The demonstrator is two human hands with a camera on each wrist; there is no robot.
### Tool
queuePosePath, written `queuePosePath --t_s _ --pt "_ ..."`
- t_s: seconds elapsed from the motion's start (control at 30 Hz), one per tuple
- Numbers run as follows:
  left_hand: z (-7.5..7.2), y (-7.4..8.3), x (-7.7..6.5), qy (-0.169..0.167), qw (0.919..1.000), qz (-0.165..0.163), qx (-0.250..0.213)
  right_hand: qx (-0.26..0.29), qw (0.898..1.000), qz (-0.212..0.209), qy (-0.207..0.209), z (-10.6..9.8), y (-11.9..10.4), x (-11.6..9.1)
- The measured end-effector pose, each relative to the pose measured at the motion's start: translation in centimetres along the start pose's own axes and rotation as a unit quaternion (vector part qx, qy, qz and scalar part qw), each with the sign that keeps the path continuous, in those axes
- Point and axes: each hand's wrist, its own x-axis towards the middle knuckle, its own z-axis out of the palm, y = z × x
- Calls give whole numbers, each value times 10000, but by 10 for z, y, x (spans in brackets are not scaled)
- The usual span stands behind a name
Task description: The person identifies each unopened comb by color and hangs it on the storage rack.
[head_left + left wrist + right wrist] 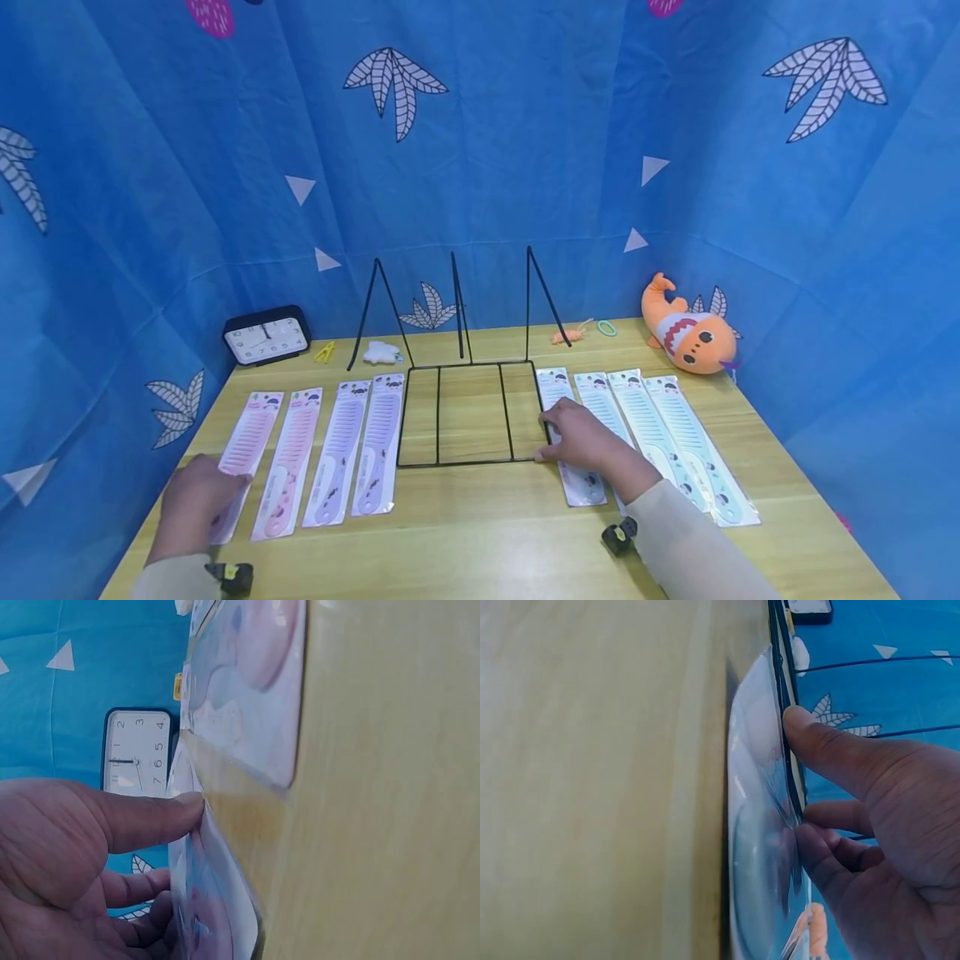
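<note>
My left hand (197, 500) is on the leftmost pink comb in its package (246, 435). In the left wrist view, the thumb (161, 819) lies on one edge of the pack, with curled fingers over its far side. My right hand (581, 433) holds the right front corner of a black wire rack (472, 462). The right wrist view has its thumb (801, 720) on the wire and the index fingertip right at the corner. Under this hand lies a packaged pale green comb (556, 385), partly hidden by it.
Another pink pack (288, 458) and two purple packs (337, 450) lie left of the rack. More green packs (660, 433) lie to its right. Along the back are a clock (267, 335), a yellow clip (325, 352), a white trinket (382, 352) and an orange plush shark (690, 329).
</note>
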Motion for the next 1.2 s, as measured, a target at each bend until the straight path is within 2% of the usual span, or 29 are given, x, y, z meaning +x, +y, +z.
queuePosePath --t_s 0.13,0.27,0.53,0.6,0.67,0.7,0.73,0.77,0.8,0.83,0.87,0.9,0.93,0.97,1.0,1.03,1.07,1.1,1.13,1.2 --pt "-2 0 3 -63 9997 -194 -132 71 9999 71 -20 -1 -1 0" --pt "-5 -2 4 46 9989 -237 -401 128 9998 168 -66 -2 -1 1" --pt "-23 1 -10 605 9927 396 -963 129 9997 203 -84 0 -1 2" --pt "-27 6 -16 656 9877 533 -1316 119 9997 206 -85 1 0 2" --pt "-30 11 -23 566 9766 746 -1934 108 9997 224 -89 1 -1 2" --pt "-30 15 -26 460 9647 928 -2422 107 9996 234 -90 0 -1 1" --pt "-30 17 -29 316 9490 1172 -2909 107 9996 246 -92 0 -2 1" --pt "-29 19 -32 161 9280 1461 -3424 106 9996 244 -93 -1 -3 1" --pt "-27 21 -35 -14 8969 1825 -4028 96 9996 240 -99 -1 -4 0" --pt "-24 22 -38 -223 8553 2229 -4671 88 9996 231 -106 -1 -4 0" --pt "-22 24 -41 -433 8086 2661 -5230 91 9996 224 -113 -2 -5 0" --pt "-20 27 -43 -675 7573 3070 -5725 85 9997 213 -117 -2 -4 0" --pt "-18 29 -46 -882 7121 3473 -6038 93 9997 211 -120 -2 -5 0" --pt "-16 31 -48 -1069 6704 3808 -6278 92 9997 204 -118 -1 -4 0" --pt "-14 35 -51 -1259 6360 4106 -6412 86 9997 202 -116 -1 -4 1" --pt "-12 38 -53 -1461 6124 4366 -6426 94 9997 212 -115 -1 -4 1" --pt "-11 42 -55 -1607 6017 4583 -6341 96 9997 220 -111 0 -3 1" --pt "-10 45 -57 -1722 6022 4757 -6176 101 9996 225 -105 0 -3 1" --pt "-8 48 -60 -1778 6093 4921 -5958 96 9996 229 -101 0 -2 1" --pt "-3 55 -65 -1836 6317 5179 -5468 80 9996 238 -97 1 -1 1"
